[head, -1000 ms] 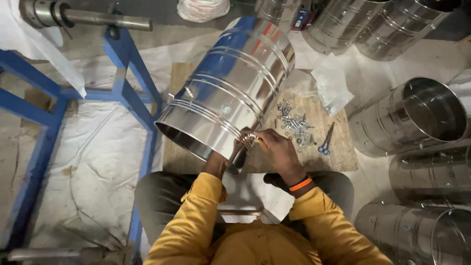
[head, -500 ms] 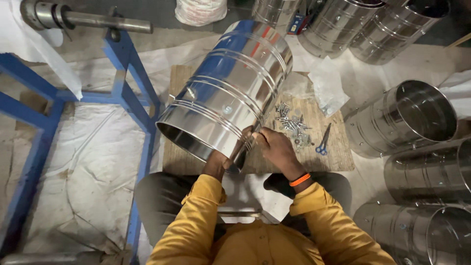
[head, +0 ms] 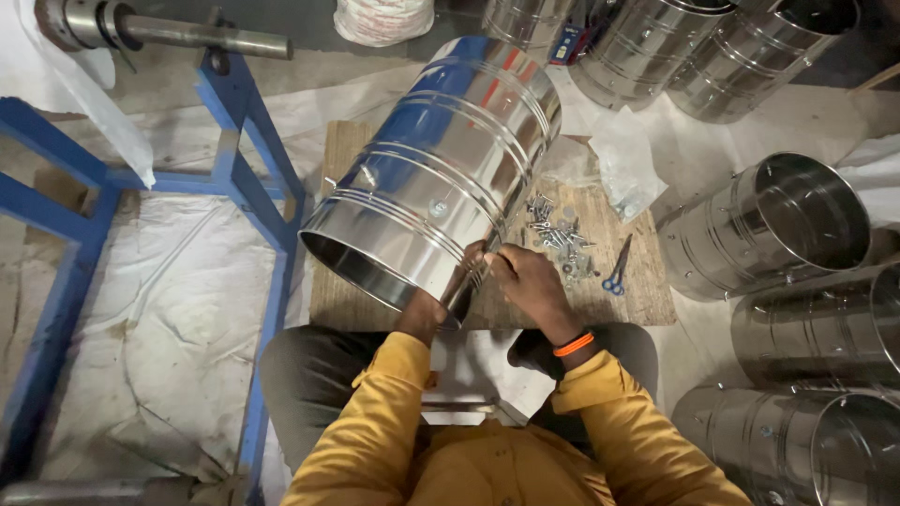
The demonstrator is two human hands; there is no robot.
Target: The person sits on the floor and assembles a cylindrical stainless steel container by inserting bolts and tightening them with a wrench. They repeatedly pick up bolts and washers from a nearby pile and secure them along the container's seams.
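Note:
A shiny steel drum (head: 441,178) lies on its side on a wooden board (head: 647,295), its open end toward me. My left hand (head: 424,314) reaches under the near rim with its fingers inside the drum, mostly hidden, gripping the rim. My right hand (head: 527,284) presses against the rim from outside, fingers pinched together at the edge. Whatever small piece they pinch is too small to make out. Both sleeves are yellow, and an orange band circles my right wrist.
A pile of screws (head: 561,239) and blue-handled scissors (head: 617,270) lie on the board to the right. Several more steel drums (head: 778,230) stand at the right and back. A blue metal frame (head: 253,159) stands to the left over white sheeting.
My right hand has shifted a little along the drum's near rim. The drum and my left hand stay almost where they were.

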